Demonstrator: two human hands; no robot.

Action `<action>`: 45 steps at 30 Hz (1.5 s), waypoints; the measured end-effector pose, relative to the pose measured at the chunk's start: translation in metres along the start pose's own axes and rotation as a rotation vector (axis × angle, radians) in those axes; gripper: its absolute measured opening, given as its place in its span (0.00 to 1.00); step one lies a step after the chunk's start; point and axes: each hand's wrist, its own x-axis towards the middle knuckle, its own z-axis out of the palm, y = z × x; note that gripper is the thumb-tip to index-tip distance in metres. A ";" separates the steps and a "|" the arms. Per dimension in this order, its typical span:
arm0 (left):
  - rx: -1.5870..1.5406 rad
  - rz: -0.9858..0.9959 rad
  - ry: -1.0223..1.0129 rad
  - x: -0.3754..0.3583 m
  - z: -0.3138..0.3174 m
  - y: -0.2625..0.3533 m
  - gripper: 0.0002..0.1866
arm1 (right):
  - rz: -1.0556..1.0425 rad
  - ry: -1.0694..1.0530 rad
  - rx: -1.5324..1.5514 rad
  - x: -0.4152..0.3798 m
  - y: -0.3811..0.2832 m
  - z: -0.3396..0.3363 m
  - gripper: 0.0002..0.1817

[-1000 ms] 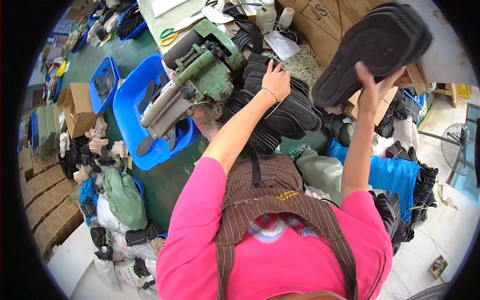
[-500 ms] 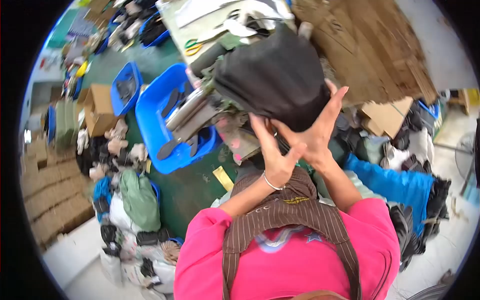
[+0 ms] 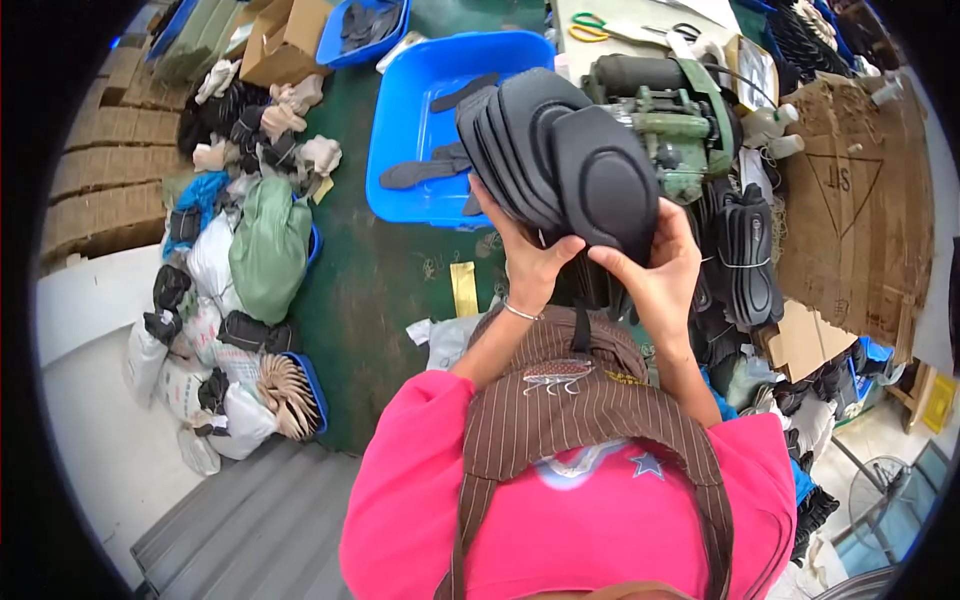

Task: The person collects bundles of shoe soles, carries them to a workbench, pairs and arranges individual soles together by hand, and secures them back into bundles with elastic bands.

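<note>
A thick stack of black insoles (image 3: 560, 150) is held up between both hands, its rounded, padded ends facing the camera. My left hand (image 3: 530, 260) grips the lower left side, with the thumb in front. Around the lower right side closes my right hand (image 3: 665, 270), its thumb pressed near the left thumb. Behind the stack on the left is a blue tub (image 3: 400, 110) with several loose dark insoles in it. A green machine (image 3: 680, 130) stands just beyond the stack on the right. Right of my right hand lies a tied bundle of insoles (image 3: 748, 260).
Scissors (image 3: 590, 27) lie on a pale tabletop (image 3: 625, 62) at the top. Flattened cardboard (image 3: 850, 220) is at the right. A green bag (image 3: 268, 245) and white bags stand at the left. A yellow strip (image 3: 464, 290) lies on the green surface.
The view has swung to the right and down. The dark stack in the hands has turned, so its separate insoles and padded ends now show, and both hands grip it more closely.
</note>
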 end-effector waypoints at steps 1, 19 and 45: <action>0.029 -0.015 0.017 0.003 -0.012 0.001 0.73 | -0.024 0.056 -0.034 0.003 0.002 0.013 0.28; -0.029 -0.126 0.083 0.032 -0.116 -0.022 0.59 | -0.037 0.303 0.133 -0.004 0.068 0.103 0.18; -0.785 -0.467 0.130 0.014 -0.178 -0.032 0.43 | 0.478 0.041 0.195 0.074 0.146 0.054 0.15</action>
